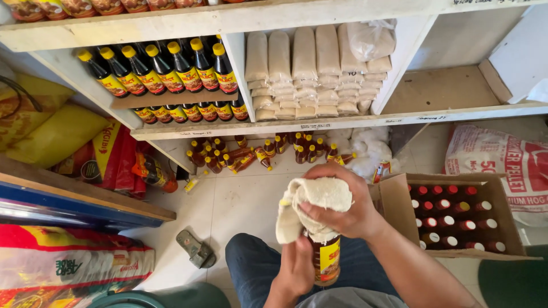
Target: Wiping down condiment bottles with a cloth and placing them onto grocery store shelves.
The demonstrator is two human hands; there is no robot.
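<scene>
Head view: left hand (297, 268) fingers grip the amber bottle (326, 261) above the lap; right hand (342, 202) fingers clench a cream cloth (314, 199) over its cap. Best to steady the base, twisting the cloth around the neck

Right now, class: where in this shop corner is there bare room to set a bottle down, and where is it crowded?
Bare patches: the floor tiles between the sandal and the floor bottles, and the empty wooden shelf bay at upper right. Crowded: the dark-bottle shelf, the packet stack, and the cardboard box full of capped bottles.
</scene>
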